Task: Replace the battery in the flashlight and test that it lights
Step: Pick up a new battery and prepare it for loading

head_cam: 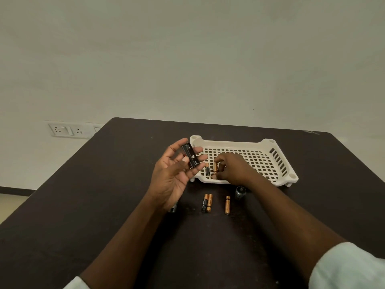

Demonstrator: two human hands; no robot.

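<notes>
My left hand [174, 173] holds a black battery holder [190, 155] between thumb and fingertips, raised above the table's middle. My right hand [231, 168] reaches into the white perforated tray [268, 161] and pinches a copper-and-black battery [215, 167]. A second battery [207, 169] lies in the tray just left of it. On the table lie two batteries side by side [207, 203] and a single one [227, 205]. A black flashlight part [240, 192] stands by my right forearm. Another dark part [173, 209] peeks out under my left wrist.
The dark brown table [104, 205] runs to a far edge against a pale wall. A wall socket panel [66, 129] sits at the left behind the table. White sleeves cover both upper arms at the bottom corners.
</notes>
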